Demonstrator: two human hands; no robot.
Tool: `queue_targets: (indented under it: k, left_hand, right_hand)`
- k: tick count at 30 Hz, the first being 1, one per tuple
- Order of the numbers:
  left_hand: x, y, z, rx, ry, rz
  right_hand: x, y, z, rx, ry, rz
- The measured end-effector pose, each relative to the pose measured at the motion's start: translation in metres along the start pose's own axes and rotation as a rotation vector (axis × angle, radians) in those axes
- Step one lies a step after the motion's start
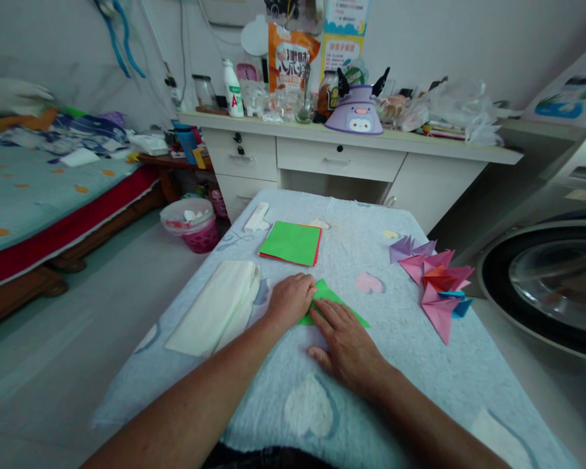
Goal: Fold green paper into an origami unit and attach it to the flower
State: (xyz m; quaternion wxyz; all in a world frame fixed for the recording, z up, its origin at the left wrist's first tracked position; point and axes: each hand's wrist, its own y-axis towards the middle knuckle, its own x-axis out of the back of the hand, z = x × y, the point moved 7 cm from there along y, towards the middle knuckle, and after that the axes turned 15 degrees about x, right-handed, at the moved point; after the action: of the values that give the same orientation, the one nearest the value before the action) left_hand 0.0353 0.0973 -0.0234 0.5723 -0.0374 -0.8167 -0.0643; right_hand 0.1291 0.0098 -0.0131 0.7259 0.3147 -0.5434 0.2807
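A green sheet of origami paper (344,306), folded into a triangle, lies on the cloth-covered table in front of me. My left hand (292,301) is closed at its left corner, fingers curled over the paper and hiding part of it. Flat across the paper's lower middle rests my right hand (346,342), its fingers stretched out and thumb apart on the cloth. Just beyond is a stack of square paper (292,242), green on top with red edges showing. Folded paper cranes (437,273) in pink, purple, red and blue sit to the right.
A folded white cloth or paper (217,306) lies left of my forearm, and a small white box (256,217) farther back. Behind the table stands a white desk (336,159) crowded with jars and bags. A washing machine (557,260) is at right, a pink bin (200,241) at left.
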Motion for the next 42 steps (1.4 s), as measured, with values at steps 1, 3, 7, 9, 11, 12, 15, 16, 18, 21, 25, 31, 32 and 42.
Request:
queue_targets:
  k: [1, 3, 7, 9, 11, 12, 15, 16, 18, 21, 25, 31, 32, 42]
  left_hand:
    - [0.0, 0.0, 0.0, -0.001, 0.0, -0.003]
    - [0.0, 0.0, 0.0, -0.002, 0.003, -0.006]
    - [0.001, -0.001, 0.0, -0.002, 0.012, -0.01]
    - [0.001, -0.002, 0.0, -0.001, 0.018, -0.016]
    - [0.002, -0.003, -0.001, 0.001, 0.023, -0.029]
    - [0.003, -0.003, -0.001, -0.003, 0.031, -0.041]
    - [0.006, -0.004, -0.005, -0.04, 0.094, -0.08]
    - [0.007, -0.004, -0.007, -0.054, 0.124, -0.09]
    - [0.01, -0.006, -0.011, -0.082, 0.181, -0.101]
    - [0.013, -0.019, -0.02, -0.177, 0.228, -0.093]
    - [0.012, -0.057, -0.029, -0.323, 0.219, -0.018]
    - [0.014, -0.097, -0.013, -0.272, 0.222, 0.004]
    - [0.015, -0.1, -0.009, -0.265, 0.226, 0.009]
    - [0.038, -0.115, 0.036, -0.099, 0.324, -0.057]
  right_hand:
    - [0.0, -0.003, 0.001, -0.003, 0.008, 0.005]
    - [0.0, -0.009, 0.003, -0.01, 0.021, 0.008]
    - [0.003, -0.019, 0.01, -0.005, 0.027, -0.02]
    - [0.004, -0.022, 0.012, -0.008, 0.023, -0.037]
    - [0.005, -0.023, 0.014, -0.018, 0.021, -0.047]
    - [0.005, -0.024, 0.014, -0.025, 0.018, -0.052]
    - [0.004, -0.025, 0.014, -0.051, 0.003, -0.072]
    - [0.004, -0.026, 0.014, -0.061, -0.003, -0.081]
    - [0.003, -0.027, 0.014, -0.081, -0.011, -0.094]
    - [0.001, -0.028, 0.014, -0.104, -0.013, -0.092]
    - [0.001, -0.027, 0.014, -0.12, -0.008, -0.087]
    - [-0.001, -0.026, 0.012, -0.111, -0.016, -0.104]
    - [-0.001, -0.027, 0.012, -0.112, -0.023, -0.108]
    - [-0.001, -0.028, 0.011, -0.127, -0.033, -0.103]
